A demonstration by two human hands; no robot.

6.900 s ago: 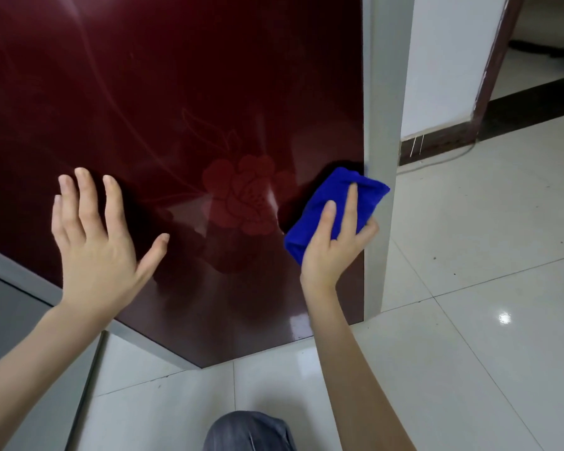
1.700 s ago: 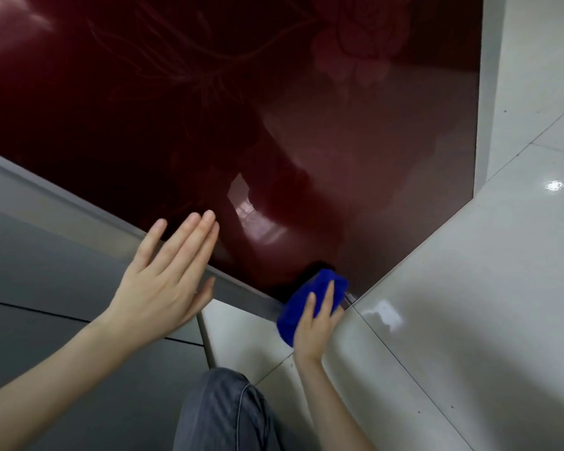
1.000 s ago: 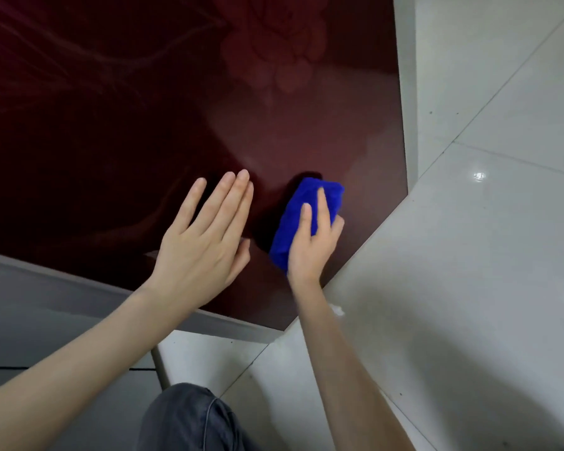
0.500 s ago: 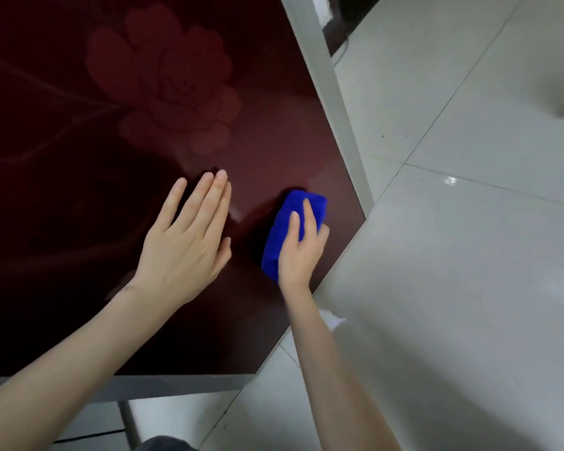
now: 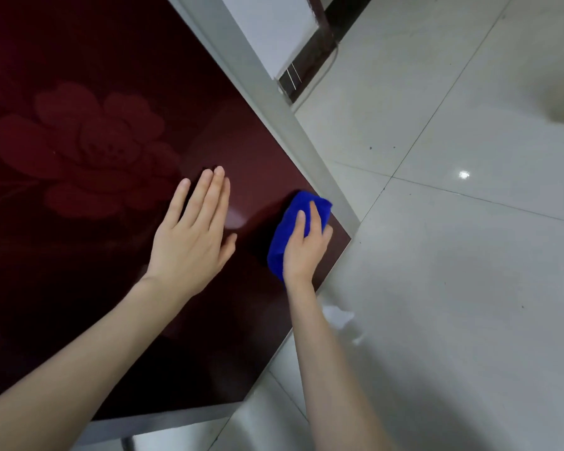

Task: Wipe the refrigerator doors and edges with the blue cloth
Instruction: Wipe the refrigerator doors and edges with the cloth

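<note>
The right hand (image 5: 305,252) presses a folded bright blue cloth (image 5: 295,227) flat against the glossy dark red refrigerator door (image 5: 118,92), fingers laid over it, near the door's lower right corner and just beside the grey metal edge strip (image 5: 274,102). The left hand (image 5: 192,242) rests open on the door, fingers straight and close together, left of the cloth, above a white tiled floor (image 5: 453,288)

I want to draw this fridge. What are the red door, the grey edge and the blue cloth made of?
Red door: looks like glossy glass or lacquered panel; it mirrors light and shows a faint flower. Grey edge: matte, perhaps metal or plastic. Blue cloth: soft, fuzzy fabric, probably microfibre.
</note>
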